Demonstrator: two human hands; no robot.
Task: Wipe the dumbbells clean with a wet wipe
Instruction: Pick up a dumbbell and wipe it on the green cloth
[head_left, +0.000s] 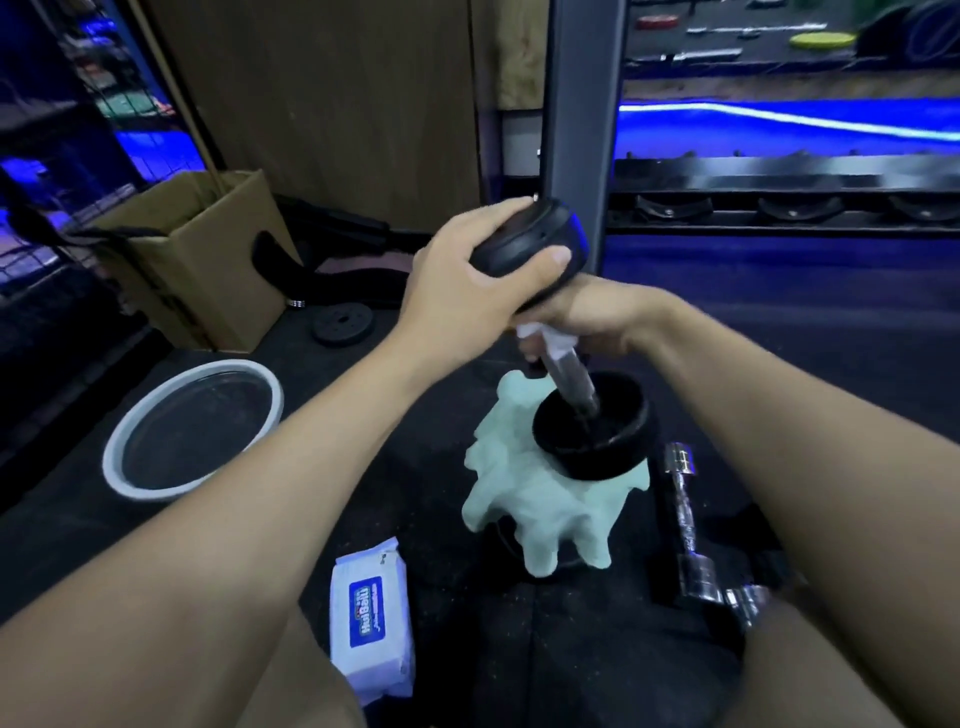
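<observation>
Gym floor, dark rubber mat, rack w/ blue lights behind. We've got the black dumbbell (563, 332) stood tilted on end, lower head on a pale green cloth (530, 499). Left hand (462, 291) curled over the top head, steadying. Right hand (582, 317) just below that, wrapped round the handle w/ a white wet wipe (540, 335) bunched in the fist. So handle is mid-wipe; bare metal shows below the grip, prob not reached yet. Can't tell if the heads are done. Chrome dumbbell (691, 525) lies right of and below the grip, untouched by either hand, likely next. Wipe pack (371, 618) near our left knee.
</observation>
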